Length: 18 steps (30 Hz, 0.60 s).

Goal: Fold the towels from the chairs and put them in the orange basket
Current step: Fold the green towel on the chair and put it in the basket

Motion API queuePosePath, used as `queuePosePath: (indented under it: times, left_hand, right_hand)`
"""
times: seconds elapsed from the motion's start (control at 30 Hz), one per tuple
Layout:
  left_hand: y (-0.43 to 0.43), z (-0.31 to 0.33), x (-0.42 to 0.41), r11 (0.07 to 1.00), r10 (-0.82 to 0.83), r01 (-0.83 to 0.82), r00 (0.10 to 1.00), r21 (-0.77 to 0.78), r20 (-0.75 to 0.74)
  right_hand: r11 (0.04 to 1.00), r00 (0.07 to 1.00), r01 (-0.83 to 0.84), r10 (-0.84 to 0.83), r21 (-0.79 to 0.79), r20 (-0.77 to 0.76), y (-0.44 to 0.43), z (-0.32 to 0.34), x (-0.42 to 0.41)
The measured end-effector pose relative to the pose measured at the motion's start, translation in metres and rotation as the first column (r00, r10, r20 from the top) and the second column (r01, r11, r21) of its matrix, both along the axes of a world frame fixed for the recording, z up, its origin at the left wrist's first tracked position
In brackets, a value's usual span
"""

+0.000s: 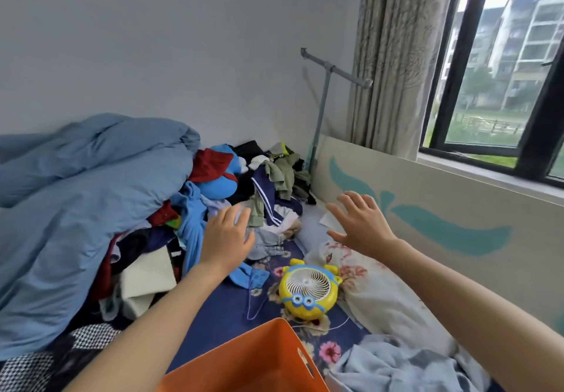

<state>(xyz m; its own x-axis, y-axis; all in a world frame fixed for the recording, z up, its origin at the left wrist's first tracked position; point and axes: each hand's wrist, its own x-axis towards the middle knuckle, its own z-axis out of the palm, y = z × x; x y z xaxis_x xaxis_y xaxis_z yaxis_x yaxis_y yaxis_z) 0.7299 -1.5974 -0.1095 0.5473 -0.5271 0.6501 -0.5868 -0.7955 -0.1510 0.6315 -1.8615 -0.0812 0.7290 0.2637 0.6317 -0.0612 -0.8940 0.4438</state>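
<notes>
1. Landmark: the orange basket point(250, 361) sits on the bed nearest the person, at the lower edge of view. Only 1 corner and a handle slot show, so its contents cannot be told.

2. Hands: the left hand point(227, 236) and the right hand point(358, 223) are both stretched out beyond the basket. Their fingers are spread apart and hold nothing. The left hand hovers over the near edge of the heap of clothes point(268, 184). The right hand is over the bedding, to the right of that heap.

3. Other items: a yellow cartoon desk fan point(308, 289) lies just beyond the basket, between it and the hands. A blue duvet point(91, 184) is bunched up to the basket's left. A pale blue cloth point(396, 364) lies crumpled just to its right; it cannot be told whether this is a towel.

4. Task items: no chair is in view, and no towel can be identified with certainty.

5. Step in hand, as judged: fetching, with neither hand loaded.

6. Next move requires: find a towel, grip 2 corners, and spread it flat before folding.
</notes>
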Motion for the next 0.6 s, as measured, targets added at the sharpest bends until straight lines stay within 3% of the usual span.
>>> queuePosePath:
  times: [0.2, 0.37, 0.47, 0.6]
  left_hand:
    - [0.0, -0.019, -0.014, 1.0, 0.028, -0.029, 0.998, -0.008, -0.063]
    - [0.028, -0.022, -0.048, 0.975, 0.221, -0.221, 0.974, 0.007, -0.058]
    - [0.054, -0.022, -0.083, 0.92, 0.392, -0.393, 0.915, 0.015, -0.098]
    - [0.083, -0.044, -0.169, 0.74, 0.643, -0.669, 0.735, -0.075, -0.217]
  right_hand:
    - [0.995, 0.996, -0.088, 0.09, -0.034, 0.029, -0.005, -0.012, -0.001]
    - [0.957, 0.958, -0.288, 0.288, -0.038, 0.001, 0.016, -0.029, 0.017]
    - [0.895, 0.896, -0.444, 0.443, -0.035, -0.019, 0.048, -0.036, 0.03]
    - [0.704, 0.705, -0.709, 0.705, -0.044, -0.085, 0.101, -0.047, 0.013]
